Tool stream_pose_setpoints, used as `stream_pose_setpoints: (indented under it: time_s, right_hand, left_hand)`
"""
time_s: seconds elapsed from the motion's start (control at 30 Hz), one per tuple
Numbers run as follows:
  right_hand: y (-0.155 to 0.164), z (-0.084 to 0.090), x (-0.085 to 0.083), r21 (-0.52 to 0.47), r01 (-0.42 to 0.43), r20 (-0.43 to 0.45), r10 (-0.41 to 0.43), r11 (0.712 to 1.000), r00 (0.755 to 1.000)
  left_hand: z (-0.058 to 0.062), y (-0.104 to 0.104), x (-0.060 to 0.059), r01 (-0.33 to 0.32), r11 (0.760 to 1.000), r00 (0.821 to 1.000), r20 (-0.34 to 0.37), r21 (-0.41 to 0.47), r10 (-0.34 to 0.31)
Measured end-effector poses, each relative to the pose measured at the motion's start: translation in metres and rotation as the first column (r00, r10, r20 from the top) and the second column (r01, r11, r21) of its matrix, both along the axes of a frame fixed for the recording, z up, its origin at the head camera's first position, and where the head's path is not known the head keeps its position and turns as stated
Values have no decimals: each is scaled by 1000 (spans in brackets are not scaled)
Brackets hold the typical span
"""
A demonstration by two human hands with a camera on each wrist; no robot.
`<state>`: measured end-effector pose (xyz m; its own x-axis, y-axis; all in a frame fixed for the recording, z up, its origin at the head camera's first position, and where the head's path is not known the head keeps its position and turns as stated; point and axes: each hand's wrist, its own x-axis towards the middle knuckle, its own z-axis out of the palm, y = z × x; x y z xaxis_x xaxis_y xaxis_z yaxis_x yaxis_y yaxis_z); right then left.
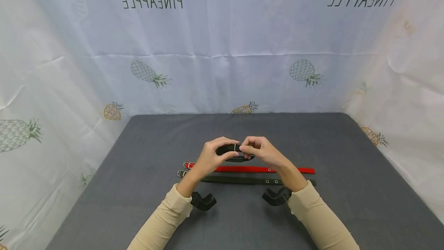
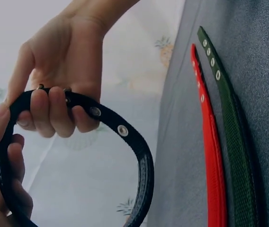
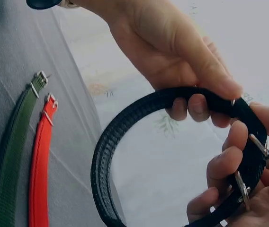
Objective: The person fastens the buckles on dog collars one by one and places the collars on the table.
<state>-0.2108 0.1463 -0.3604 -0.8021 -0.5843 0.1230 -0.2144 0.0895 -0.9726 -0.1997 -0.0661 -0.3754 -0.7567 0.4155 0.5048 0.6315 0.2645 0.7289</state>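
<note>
Backdrop: a pale curtain [image 1: 222, 30] printed with pineapples and the word PINEAPPLE in mirror writing, hanging behind and at both sides.
Surface: covered in dark grey fabric [image 1: 236, 219], its far edge meeting the curtain.
Left hand [image 1: 212, 155]: gripping the black collar, fingers curled under the band and thumb on its outer face, close to a narrow metal loop [image 3: 234, 101].
Right hand [image 1: 265, 152]: gripping the same collar beside the left, fingers curled round the band at the metal buckle [image 3: 267, 152].
Black collar [image 3: 101, 161]: bent into a ring and held up above the surface between the hands; metal eyelets [image 2: 122, 130] show along one stretch; whether the strap is fastened through the buckle cannot be told.
Red collar [image 1: 243, 169]: lying lengthwise on the surface below the hands, buckle end to the left, eyelet end to the right.
Green collar [image 1: 239, 180]: just beside the red one, nearer the person, roughly parallel and turned the same way.
Wrists: a black device [image 1: 204, 201] at each, next to cream sleeves [image 1: 159, 219].
</note>
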Motion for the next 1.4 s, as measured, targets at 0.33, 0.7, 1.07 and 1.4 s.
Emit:
stream_pose_setpoints:
  time_s: [0.33, 0.7, 1.07, 1.4]
  right_hand:
    - [12, -3, -6, 39, 23, 110, -27, 999, 994]
    - [22, -5, -4, -4, -81, 99, 81, 997, 992]
    - [25, -4, -3, 21, -97, 33, 96, 995, 995]
    - [34, 0, -3, 78, -59, -18, 61, 995, 998]
  left_hand:
    - [1, -5, -1, 13, 993, 998, 58, 117, -20]
    - [1, -7, 0, -5, 993, 998, 65, 117, -3]
    - [0, -9, 2, 22, 997, 998, 61, 67, -26]
    - [-3, -16, 0, -17, 996, 999, 34, 84, 14]
